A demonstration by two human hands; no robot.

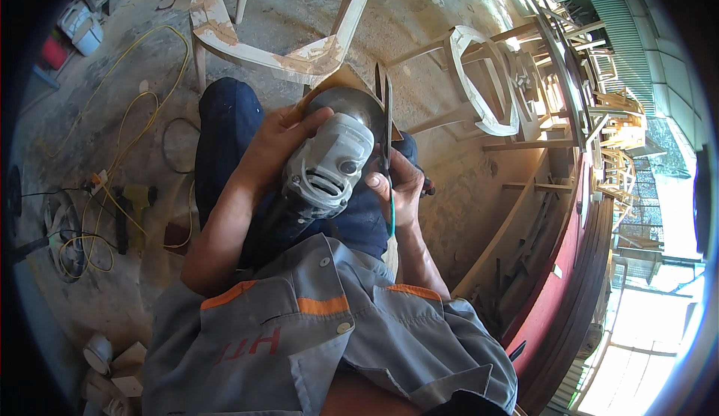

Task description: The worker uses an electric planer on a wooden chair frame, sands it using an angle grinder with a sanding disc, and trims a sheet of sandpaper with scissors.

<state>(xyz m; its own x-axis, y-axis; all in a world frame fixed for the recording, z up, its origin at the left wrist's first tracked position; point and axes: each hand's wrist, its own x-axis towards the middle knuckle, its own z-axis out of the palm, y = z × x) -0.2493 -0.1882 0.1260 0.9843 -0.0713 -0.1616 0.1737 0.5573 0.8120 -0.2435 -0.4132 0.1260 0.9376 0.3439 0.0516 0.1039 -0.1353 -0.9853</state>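
An angle grinder (pixel 327 163) with a grey body rests in my lap, its round disc (pixel 352 101) turned upward. Behind the disc lies a brown sheet (pixel 343 77) that looks like sandpaper. My left hand (pixel 288 133) is closed at the left edge of the disc, thumb on top and fingers beneath, pinching sheet and disc together. In my right hand (pixel 404 185) is a pair of scissors (pixel 387 109) with dark, slightly parted blades pointing away from me and a green handle. The blades are at the right side of the disc; whether they touch the sheet I cannot tell.
Ahead stands a pale wooden chair frame (pixel 225 35), with another frame (pixel 483 79) to the right. Beyond that are stacked wooden parts (pixel 610 124) and a red panel (pixel 558 266). Yellow cables (pixel 120 161) and a greenish power tool (pixel 138 202) lie on the left floor.
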